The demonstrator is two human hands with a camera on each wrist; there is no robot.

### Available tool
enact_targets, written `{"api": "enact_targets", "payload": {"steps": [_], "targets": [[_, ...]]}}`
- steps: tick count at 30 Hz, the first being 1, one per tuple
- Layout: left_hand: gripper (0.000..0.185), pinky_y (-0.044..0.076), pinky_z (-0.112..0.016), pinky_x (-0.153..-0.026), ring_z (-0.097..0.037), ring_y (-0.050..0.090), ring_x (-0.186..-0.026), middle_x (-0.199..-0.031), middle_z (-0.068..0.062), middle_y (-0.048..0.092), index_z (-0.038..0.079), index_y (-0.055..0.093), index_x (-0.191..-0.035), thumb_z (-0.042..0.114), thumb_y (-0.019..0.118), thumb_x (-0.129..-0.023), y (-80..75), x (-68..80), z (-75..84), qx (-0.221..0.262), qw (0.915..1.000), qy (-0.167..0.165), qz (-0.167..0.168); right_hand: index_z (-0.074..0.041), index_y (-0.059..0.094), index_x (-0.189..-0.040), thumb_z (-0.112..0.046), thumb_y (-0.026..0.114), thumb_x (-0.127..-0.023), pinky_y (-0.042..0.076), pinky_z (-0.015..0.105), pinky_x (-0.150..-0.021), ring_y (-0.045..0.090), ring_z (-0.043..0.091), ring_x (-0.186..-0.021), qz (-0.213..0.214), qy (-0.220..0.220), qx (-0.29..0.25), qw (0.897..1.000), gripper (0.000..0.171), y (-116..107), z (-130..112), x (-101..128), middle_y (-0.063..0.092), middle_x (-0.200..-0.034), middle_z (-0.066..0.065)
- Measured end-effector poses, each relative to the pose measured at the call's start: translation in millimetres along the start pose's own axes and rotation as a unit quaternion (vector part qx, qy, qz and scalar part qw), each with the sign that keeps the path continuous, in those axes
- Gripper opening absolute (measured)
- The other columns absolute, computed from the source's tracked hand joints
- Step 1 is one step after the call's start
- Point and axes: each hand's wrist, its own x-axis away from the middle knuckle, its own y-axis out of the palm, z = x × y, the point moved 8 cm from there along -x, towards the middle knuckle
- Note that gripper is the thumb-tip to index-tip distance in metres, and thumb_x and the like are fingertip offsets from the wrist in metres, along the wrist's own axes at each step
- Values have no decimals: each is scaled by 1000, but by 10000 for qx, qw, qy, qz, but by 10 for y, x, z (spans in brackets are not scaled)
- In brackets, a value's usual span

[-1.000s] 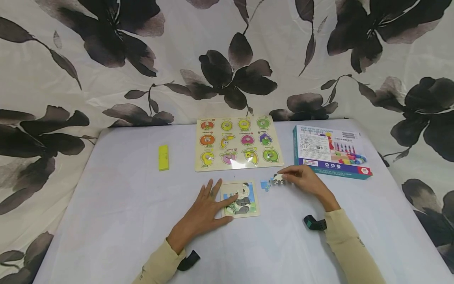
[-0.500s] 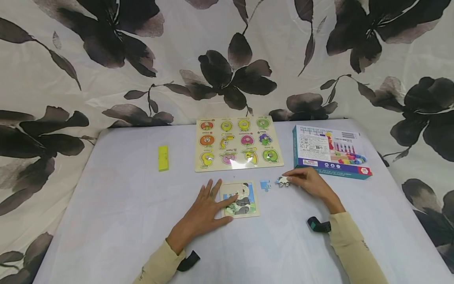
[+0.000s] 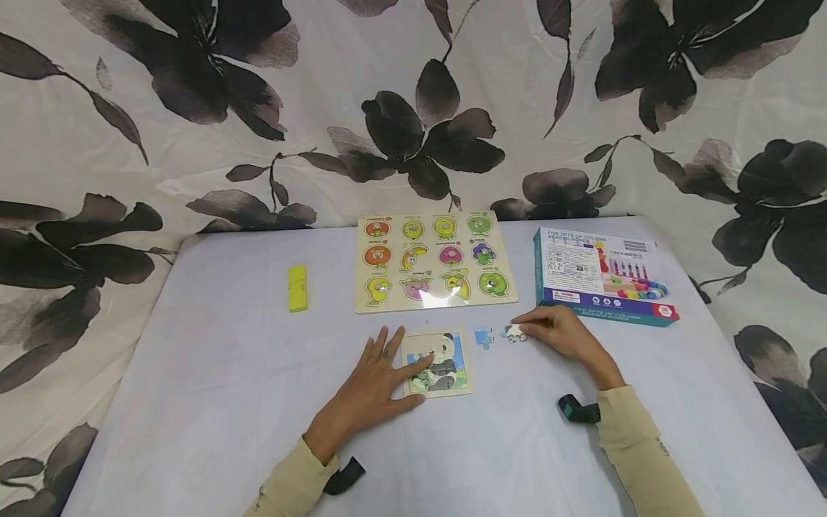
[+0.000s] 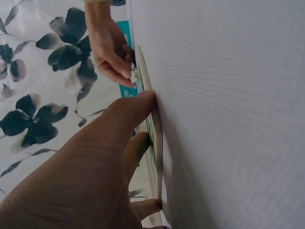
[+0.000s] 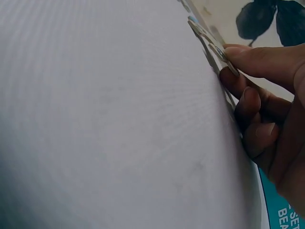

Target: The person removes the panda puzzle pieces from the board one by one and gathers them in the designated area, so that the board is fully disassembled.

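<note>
- Head view: The two hands were well apart over a white-covered surface (image 3: 226, 366).
- Head view: The left hand (image 3: 365, 388) lay with its fingers spread on the left side of a small square panda puzzle (image 3: 456, 371). One finger reached across the panda picture, and the thumb rested at the near left corner of the wooden frame.
- Head view: The right hand (image 3: 571, 341) pinched a panda piece (image 3: 515, 332), black and white with some blue, between thumb and finger. The piece was outside the frame, to the right of the panda puzzle and near its far edge.
- Head view: A blue piece (image 3: 483, 337) lay between the panda puzzle and the panda piece, apart from both.
- Head view: Behind these stood a fruit board (image 3: 396, 240) with rows of fruit pictures. A cardboard box (image 3: 601, 276) lay to its right, just beyond the right hand, and a yellow block (image 3: 297, 289) to its left. A floral cloth (image 3: 323, 64) hung at the back.
- Left wrist view: The thumb pressed on the edge of the panda puzzle, which lay flat; other fingertips touched it farther along. The right hand appeared beyond, gripping the panda piece.
- Right wrist view: The panda piece was seen nearly edge-on, held at one end, remaining fingers curled beneath. Whether it touched the surface could not be determined.
</note>
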Motion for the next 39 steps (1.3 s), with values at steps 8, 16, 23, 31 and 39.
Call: {"api": "enact_targets", "payload": {"steps": [8, 16, 23, 31, 39], "targets": [[62, 8, -57, -115, -43, 5, -145, -159, -18, 14, 37, 45, -142, 55, 62, -86, 12, -7, -3, -57, 10000, 9, -15, -7, 74, -106, -10, 66, -90, 47, 23, -71, 56, 16, -84, 90, -6, 275, 9996, 18, 10, -26, 2, 68, -98, 7], [61, 8, -57, -115, -43, 5, -145, -159, -18, 14, 37, 46, -142, 55, 62, -86, 10, -6, 2, -28, 10000, 1, -23, -7, 72, -111, -12, 66, -91, 47, 25, -73, 56, 18, -85, 93, 20, 328, 9994, 22, 11, -38, 1, 69, -104, 8], [61, 8, -58, -115, -44, 5, -145, -159, -19, 14, 36, 46, -142, 55, 62, -86, 13, 1, -2, -8, 10000, 23, -14, -10, 70, -113, -18, 66, -92, 47, 25, -70, 56, 19, -82, 285, -73, 191, 9994, 24, 48, -175, -52, 69, -109, 7], [61, 9, -58, -115, -44, 5, -145, -159, -18, 13, 37, 45, -142, 56, 62, -86, 3, -4, -3, -61, 10000, 21, -14, -10, 72, -108, -13, 70, -88, 48, 36, -85, 59, 19, -93, 222, -679, 42, 9974, 21, 329, -567, -227, 69, -100, 1], [61, 10, -58, -114, -44, 5, -144, -159, -19, 13, 38, 43, -143, 58, 59, -87, 7, 6, 3, -144, 9999, 47, -57, -12, 74, -106, -13, 73, -85, 42, 45, -99, 57, 22, -111, -575, -1324, 194, 9893, 22, 721, -790, -334, 68, -113, 1]]}}
